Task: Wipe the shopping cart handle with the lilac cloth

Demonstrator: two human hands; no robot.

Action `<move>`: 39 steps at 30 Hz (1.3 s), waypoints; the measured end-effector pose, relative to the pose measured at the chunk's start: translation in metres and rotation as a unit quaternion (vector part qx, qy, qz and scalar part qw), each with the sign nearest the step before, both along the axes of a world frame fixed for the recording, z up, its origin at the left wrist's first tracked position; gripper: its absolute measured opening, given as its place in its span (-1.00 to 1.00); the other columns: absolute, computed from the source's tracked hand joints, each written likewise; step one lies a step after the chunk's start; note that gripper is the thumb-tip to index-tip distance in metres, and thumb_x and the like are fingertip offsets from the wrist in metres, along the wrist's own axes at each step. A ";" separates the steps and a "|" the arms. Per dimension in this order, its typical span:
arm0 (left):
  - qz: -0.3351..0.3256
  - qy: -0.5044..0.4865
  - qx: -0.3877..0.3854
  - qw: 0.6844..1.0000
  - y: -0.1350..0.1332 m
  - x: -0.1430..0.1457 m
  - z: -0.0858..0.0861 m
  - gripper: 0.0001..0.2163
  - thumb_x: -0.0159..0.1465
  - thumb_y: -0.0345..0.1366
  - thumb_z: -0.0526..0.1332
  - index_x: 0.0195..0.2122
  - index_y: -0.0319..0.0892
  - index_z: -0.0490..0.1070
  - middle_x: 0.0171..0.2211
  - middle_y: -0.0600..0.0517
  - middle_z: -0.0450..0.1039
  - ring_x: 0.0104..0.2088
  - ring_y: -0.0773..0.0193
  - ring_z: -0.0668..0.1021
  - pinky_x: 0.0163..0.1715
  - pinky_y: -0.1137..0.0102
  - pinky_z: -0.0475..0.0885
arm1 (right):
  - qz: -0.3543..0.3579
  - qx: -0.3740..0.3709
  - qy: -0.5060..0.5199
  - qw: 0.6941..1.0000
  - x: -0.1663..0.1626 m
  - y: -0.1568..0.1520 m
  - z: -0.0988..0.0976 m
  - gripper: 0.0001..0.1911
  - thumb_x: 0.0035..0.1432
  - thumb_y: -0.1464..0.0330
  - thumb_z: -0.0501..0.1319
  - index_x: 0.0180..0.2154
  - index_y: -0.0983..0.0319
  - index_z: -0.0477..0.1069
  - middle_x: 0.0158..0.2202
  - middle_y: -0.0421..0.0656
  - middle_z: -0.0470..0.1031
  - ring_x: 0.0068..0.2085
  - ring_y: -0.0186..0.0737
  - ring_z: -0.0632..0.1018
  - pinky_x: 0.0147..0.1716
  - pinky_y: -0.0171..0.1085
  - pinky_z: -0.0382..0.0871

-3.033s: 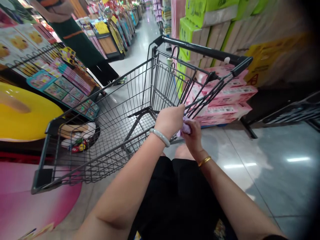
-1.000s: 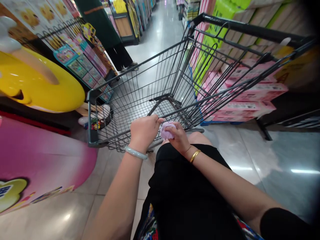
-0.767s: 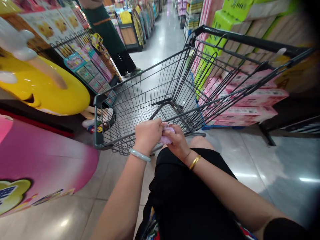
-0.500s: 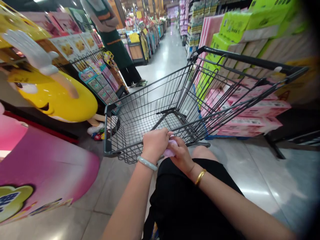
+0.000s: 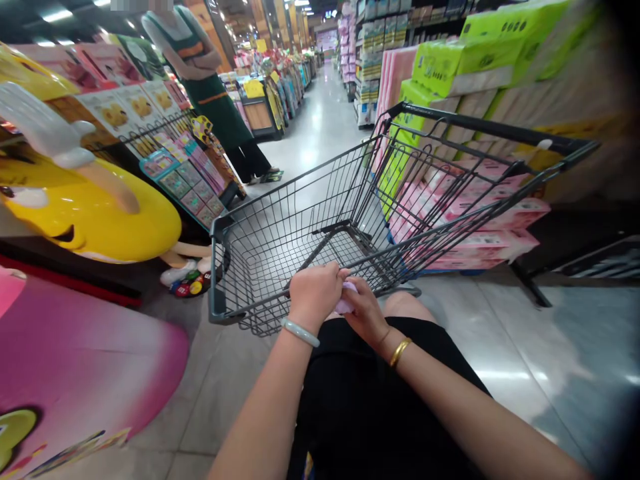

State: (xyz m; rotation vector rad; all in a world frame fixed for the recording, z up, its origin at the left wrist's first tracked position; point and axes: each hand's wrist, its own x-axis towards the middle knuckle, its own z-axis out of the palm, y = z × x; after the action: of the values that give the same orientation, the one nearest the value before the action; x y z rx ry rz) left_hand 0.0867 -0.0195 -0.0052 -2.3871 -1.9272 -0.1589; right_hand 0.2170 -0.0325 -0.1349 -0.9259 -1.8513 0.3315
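My left hand (image 5: 316, 293), with a pale green bangle at the wrist, is closed, its fingertips meeting my right hand. A small, soft-looking lilac piece (image 5: 345, 298) shows between the two hands; I cannot make out its exact kind. My right hand (image 5: 367, 310), a gold bangle on its wrist, is curled round that piece. Both hands are above my lap, close to the near side of a dark wire shopping cart (image 5: 260, 280). Nothing shows inside the cart's basket. Whether my left hand touches the cart rim is hard to tell.
A person in a green apron (image 5: 213, 100) stands with folded arms beyond the cart. A yellow candy figure (image 5: 115, 220) and a pink-purple display (image 5: 115, 353) flank the left. Stacked green packs (image 5: 440, 67) and pink packs (image 5: 480, 250) stand right. An aisle (image 5: 320, 100) runs ahead.
The view has shifted slightly, so the figure and display sit further left and the stacked packs also moved left. My hands keep nearly the same pose around the lilac piece.
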 end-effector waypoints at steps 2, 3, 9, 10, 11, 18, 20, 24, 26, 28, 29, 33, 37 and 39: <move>-0.005 -0.002 -0.004 1.000 0.001 0.005 0.000 -0.59 0.47 -0.03 -0.08 -0.28 -0.10 0.48 -0.35 -0.06 0.58 -0.28 0.14 0.60 -0.41 0.33 0.22 | -0.013 -0.006 -0.012 1.000 0.006 0.001 -0.008 -0.40 -0.06 0.64 0.17 0.03 0.11 0.43 0.01 -0.03 0.37 0.06 0.00 0.44 0.02 0.00 0.47; -0.008 -0.003 -0.008 1.000 0.002 0.008 0.001 -0.58 0.47 -0.03 -0.08 -0.27 -0.10 0.48 -0.34 -0.06 0.58 -0.27 0.14 0.60 -0.40 0.34 0.22 | -0.019 -0.004 -0.019 1.000 0.010 0.001 -0.011 -0.40 -0.06 0.64 0.17 0.03 0.11 0.43 0.01 -0.04 0.38 0.05 -0.01 0.44 0.01 0.00 0.47; -0.029 0.000 -0.010 1.000 0.004 0.027 0.001 -0.55 0.47 -0.01 -0.13 -0.24 -0.09 0.49 -0.36 -0.09 0.58 -0.28 0.10 0.61 -0.42 0.33 0.19 | -0.062 0.016 -0.022 0.998 0.038 -0.001 -0.003 -0.48 0.05 0.61 0.21 0.03 0.08 0.47 -0.01 -0.05 0.38 0.02 -0.05 0.45 0.00 -0.04 0.47; -0.031 0.001 -0.009 0.999 0.005 0.031 0.001 -0.55 0.47 0.00 -0.13 -0.24 -0.09 0.50 -0.36 -0.09 0.58 -0.28 0.10 0.61 -0.41 0.33 0.20 | -0.078 0.018 -0.014 0.997 0.043 -0.002 0.000 -0.50 0.07 0.59 0.23 0.02 0.08 0.47 -0.02 -0.06 0.38 0.01 -0.05 0.45 0.00 -0.04 0.46; -0.032 0.003 -0.008 0.999 0.005 0.035 0.001 -0.55 0.47 0.00 -0.12 -0.23 -0.09 0.50 -0.36 -0.09 0.58 -0.28 0.10 0.61 -0.41 0.33 0.21 | -0.093 0.017 -0.006 0.996 0.047 -0.004 0.002 -0.53 0.09 0.57 0.24 0.01 0.07 0.48 -0.02 -0.06 0.38 0.01 -0.06 0.46 0.00 -0.05 0.46; -0.056 -0.002 -0.007 0.998 0.010 0.060 0.000 -0.53 0.46 0.01 -0.11 -0.24 -0.08 0.53 -0.38 -0.09 0.58 -0.30 0.09 0.62 -0.42 0.34 0.23 | -0.126 -0.026 0.019 0.991 0.077 -0.012 0.001 -0.60 0.00 0.56 0.30 -0.10 0.12 0.51 -0.10 -0.09 0.41 -0.09 -0.07 0.50 -0.09 -0.07 0.49; -0.066 -0.002 0.000 0.998 0.010 0.065 -0.001 -0.54 0.46 0.00 -0.11 -0.25 -0.08 0.54 -0.38 -0.10 0.58 -0.30 0.08 0.62 -0.42 0.33 0.24 | -0.152 -0.013 0.044 0.987 0.087 -0.013 0.008 -0.61 0.03 0.54 0.30 -0.09 0.11 0.51 -0.07 -0.08 0.39 -0.05 -0.05 0.50 -0.05 -0.05 0.48; -0.068 0.001 0.009 0.998 0.007 0.073 -0.002 -0.53 0.46 0.01 -0.11 -0.26 -0.08 0.53 -0.40 -0.10 0.58 -0.33 0.09 0.61 -0.44 0.33 0.19 | -0.172 0.000 0.047 0.984 0.108 -0.013 0.012 -0.64 0.05 0.52 0.29 -0.10 0.09 0.52 -0.06 -0.09 0.40 -0.04 -0.06 0.50 -0.03 -0.06 0.47; -0.064 0.007 0.005 0.998 0.006 0.075 -0.002 -0.52 0.46 0.03 -0.13 -0.25 -0.09 0.52 -0.41 -0.09 0.57 -0.35 0.11 0.61 -0.47 0.33 0.15 | -0.183 -0.013 0.045 0.982 0.118 -0.013 0.009 -0.65 0.01 0.53 0.29 -0.14 0.11 0.52 -0.12 -0.10 0.42 -0.10 -0.08 0.52 -0.08 -0.09 0.48; -0.063 0.013 0.007 0.998 0.005 0.076 -0.002 -0.51 0.47 0.03 -0.15 -0.25 -0.08 0.51 -0.43 -0.07 0.56 -0.37 0.13 0.59 -0.48 0.34 0.11 | -0.207 -0.018 0.061 0.976 0.128 -0.012 0.010 -0.65 -0.01 0.54 0.29 -0.15 0.12 0.51 -0.14 -0.11 0.43 -0.11 -0.08 0.52 -0.09 -0.09 0.49; -0.061 0.014 0.010 0.998 0.005 0.077 -0.003 -0.50 0.47 0.03 -0.15 -0.26 -0.08 0.51 -0.44 -0.06 0.55 -0.38 0.14 0.59 -0.49 0.34 0.09 | -0.223 -0.014 0.073 0.972 0.131 -0.011 0.013 -0.64 -0.01 0.54 0.29 -0.14 0.11 0.50 -0.13 -0.11 0.43 -0.10 -0.07 0.52 -0.07 -0.09 0.48; -0.050 0.019 0.020 0.998 0.008 0.081 -0.005 -0.52 0.47 0.03 -0.13 -0.29 -0.09 0.50 -0.45 -0.03 0.53 -0.39 0.15 0.57 -0.49 0.35 0.04 | -0.247 0.002 0.093 0.965 0.134 -0.003 0.028 -0.59 -0.01 0.55 0.28 -0.11 0.10 0.49 -0.08 -0.11 0.40 -0.05 -0.08 0.50 0.02 -0.08 0.44; -0.048 0.027 0.019 0.998 0.011 0.080 -0.005 -0.53 0.47 0.03 -0.12 -0.28 -0.08 0.49 -0.44 -0.02 0.54 -0.38 0.15 0.57 -0.48 0.36 0.05 | -0.237 -0.021 0.093 0.967 0.126 0.002 0.015 -0.63 -0.05 0.54 0.25 -0.16 0.13 0.50 -0.11 -0.10 0.41 -0.08 -0.06 0.51 -0.04 -0.07 0.48; -0.053 0.028 0.012 0.998 0.011 0.079 -0.002 -0.53 0.47 0.03 -0.13 -0.28 -0.09 0.48 -0.42 -0.01 0.55 -0.37 0.15 0.57 -0.47 0.36 0.07 | -0.238 -0.036 0.102 0.965 0.125 0.001 0.006 -0.64 -0.09 0.54 0.24 -0.19 0.14 0.50 -0.14 -0.11 0.42 -0.12 -0.05 0.52 -0.09 -0.07 0.50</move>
State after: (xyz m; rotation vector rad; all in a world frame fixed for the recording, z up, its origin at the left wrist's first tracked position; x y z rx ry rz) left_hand 0.1660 -0.0085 -0.0074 -2.4507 -1.7661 -0.1184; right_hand 0.3425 -0.0317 -0.1290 -1.2982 -1.3841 0.1866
